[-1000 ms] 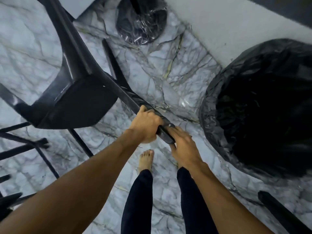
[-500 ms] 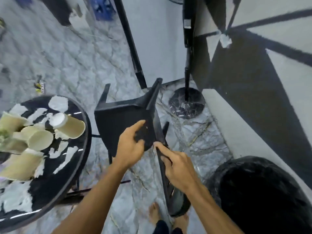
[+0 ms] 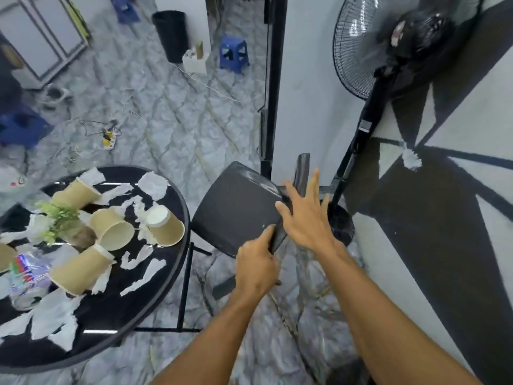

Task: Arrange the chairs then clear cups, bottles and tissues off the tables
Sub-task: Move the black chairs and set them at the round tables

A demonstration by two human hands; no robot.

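Note:
A black chair stands upright in the middle of the view, its seat facing me beside a round black table. My left hand grips the near edge of the chair's backrest. My right hand rests on the backrest with its fingers spread apart, gripping nothing. On the table lie several tan paper cups tipped over, many torn white tissues, a crumpled plastic bottle at the left, and a small green plant.
A black standing fan stands close behind the chair against the painted wall at right. A black door frame rises behind the chair. Farther off are a blue stool, a black bin and a power strip with cables on the marble floor.
The chair has gone from lying tipped over to standing upright beside the table. My right hand has let go of it and spread open. The view has lifted toward the room.

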